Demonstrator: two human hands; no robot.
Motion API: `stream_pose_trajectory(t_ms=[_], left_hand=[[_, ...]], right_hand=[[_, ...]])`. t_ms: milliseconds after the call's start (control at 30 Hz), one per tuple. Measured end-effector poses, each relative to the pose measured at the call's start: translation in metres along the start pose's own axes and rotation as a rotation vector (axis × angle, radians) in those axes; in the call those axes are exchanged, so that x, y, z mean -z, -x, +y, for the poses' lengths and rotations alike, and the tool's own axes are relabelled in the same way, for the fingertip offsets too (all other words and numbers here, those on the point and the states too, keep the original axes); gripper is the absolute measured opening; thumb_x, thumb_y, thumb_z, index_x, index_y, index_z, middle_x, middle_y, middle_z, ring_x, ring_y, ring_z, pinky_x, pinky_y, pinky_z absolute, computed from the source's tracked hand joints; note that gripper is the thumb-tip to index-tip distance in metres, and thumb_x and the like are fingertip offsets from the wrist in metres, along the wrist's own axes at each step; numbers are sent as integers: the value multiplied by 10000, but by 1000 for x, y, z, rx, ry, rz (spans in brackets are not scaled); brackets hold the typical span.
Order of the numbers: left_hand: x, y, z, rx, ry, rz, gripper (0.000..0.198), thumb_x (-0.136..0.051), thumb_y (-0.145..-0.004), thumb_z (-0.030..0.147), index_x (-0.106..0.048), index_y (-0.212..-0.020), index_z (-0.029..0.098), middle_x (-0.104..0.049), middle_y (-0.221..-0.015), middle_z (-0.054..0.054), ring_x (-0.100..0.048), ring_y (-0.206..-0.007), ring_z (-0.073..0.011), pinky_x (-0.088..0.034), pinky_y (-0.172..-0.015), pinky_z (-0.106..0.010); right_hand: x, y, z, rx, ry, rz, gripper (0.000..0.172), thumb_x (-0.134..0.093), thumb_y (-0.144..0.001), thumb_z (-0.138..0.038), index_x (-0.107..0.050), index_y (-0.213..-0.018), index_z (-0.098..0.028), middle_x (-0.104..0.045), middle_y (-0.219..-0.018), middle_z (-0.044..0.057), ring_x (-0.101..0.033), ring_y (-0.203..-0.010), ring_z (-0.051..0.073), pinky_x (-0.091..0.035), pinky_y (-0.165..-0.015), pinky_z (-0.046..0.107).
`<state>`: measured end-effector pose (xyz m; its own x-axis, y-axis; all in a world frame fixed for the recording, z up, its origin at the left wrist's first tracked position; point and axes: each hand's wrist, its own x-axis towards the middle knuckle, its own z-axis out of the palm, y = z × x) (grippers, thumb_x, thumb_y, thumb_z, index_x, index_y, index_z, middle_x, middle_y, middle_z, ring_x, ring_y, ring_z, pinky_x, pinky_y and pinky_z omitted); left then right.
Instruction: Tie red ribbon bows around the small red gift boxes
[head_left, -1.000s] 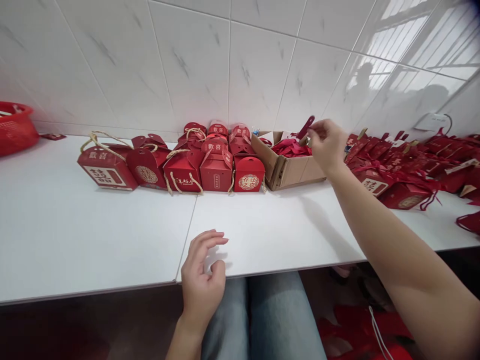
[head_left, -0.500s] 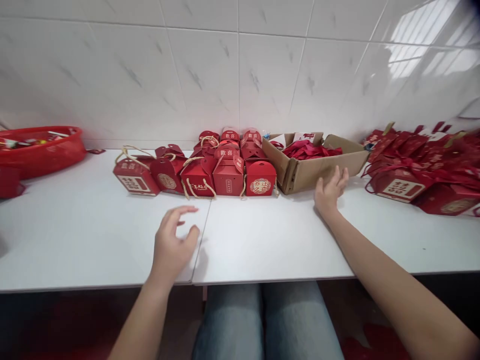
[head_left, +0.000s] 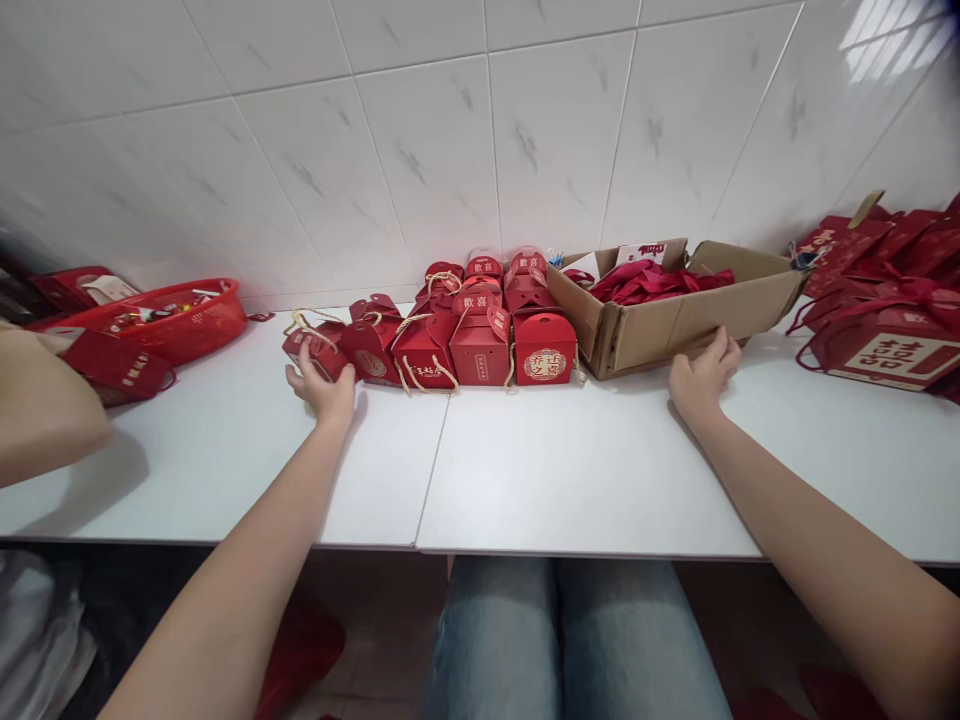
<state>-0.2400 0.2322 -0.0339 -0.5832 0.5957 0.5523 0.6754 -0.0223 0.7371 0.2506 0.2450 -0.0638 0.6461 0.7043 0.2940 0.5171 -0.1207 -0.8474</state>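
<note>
My left hand (head_left: 324, 388) has its fingers and thumb around the sides of a red gift box (head_left: 319, 350) with a twine handle, at the left end of a row. The box stands on the white table, partly covered by my hand. More red boxes (head_left: 484, 345) with gold and white lettering sit close together to its right, several with twine handles. My right hand (head_left: 703, 378) rests at the front of an open cardboard box (head_left: 671, 335), its fingers stretched toward the front wall and holding nothing. Inside that box lies a heap of dark red ribbon (head_left: 652, 283).
A red plastic basket (head_left: 202, 325) of small wrapped items stands at the left, with a red box (head_left: 116, 365) before it. Another person's blurred arm (head_left: 45, 410) reaches in there. Ribboned red boxes (head_left: 892, 340) crowd the right end. A tiled wall (head_left: 420, 150) closes the back.
My left hand has moved forward and left from above the table to grip the leftmost gift box. The view has shifted left, and another person's arm now shows there. My right hand stays by the cardboard box.
</note>
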Motion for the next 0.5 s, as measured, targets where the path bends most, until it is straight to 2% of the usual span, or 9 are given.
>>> stream_pose_trajectory(t_ms=[133,200,300,367,433,500], left_hand=[[1,-3,-5,-63,42,76,613,-658,-769,175,-319,-1278,145,-295,-1326,-79,-332,-1286,-204,-235,-1134,-400],[6,-8,-6,-91,64,95,572,-696,-741,187,-349,-1192,135,-346,-1255,-58,-375,-1231,-186,-269,-1116,-396],[14,-18,-15,-121,100,134,675,-773,-652,190,-311,-1143,151,-320,-1249,-55,-352,-1246,-200,-253,-1132,-418],[16,-23,-22,-83,150,104,799,-803,-603,174,-249,-1178,178,-290,-1280,-73,-341,-1275,-211,-266,-1134,-428],[16,-26,-27,1,225,27,889,-810,-580,143,-187,-1212,209,-303,-1286,-88,-413,-1236,-197,-346,-1094,-420],[16,-25,-29,57,271,-13,890,-808,-590,152,-174,-1211,217,-334,-1268,-84,-490,-1152,-171,-415,-1038,-404]], right_hand=[[2,2,-1,-32,29,-18,768,-431,-716,-230,-179,-1441,-227,-153,-1499,132,-180,-1377,343,-159,-1099,569],[3,2,-2,-38,41,-21,762,-420,-724,-234,-173,-1445,-228,-158,-1496,124,-185,-1374,343,-164,-1101,564],[3,3,-2,-44,48,-18,734,-406,-741,-245,-183,-1441,-239,-170,-1489,119,-190,-1372,341,-180,-1100,560],[4,4,-3,-49,47,-16,721,-404,-745,-246,-191,-1434,-242,-175,-1484,122,-189,-1374,340,-190,-1096,567],[4,4,-3,-53,41,-12,711,-404,-746,-245,-201,-1428,-240,-188,-1479,127,-197,-1373,341,-201,-1091,571],[5,3,-3,-61,27,-7,700,-401,-748,-247,-217,-1423,-239,-206,-1477,130,-209,-1369,342,-207,-1091,569]])
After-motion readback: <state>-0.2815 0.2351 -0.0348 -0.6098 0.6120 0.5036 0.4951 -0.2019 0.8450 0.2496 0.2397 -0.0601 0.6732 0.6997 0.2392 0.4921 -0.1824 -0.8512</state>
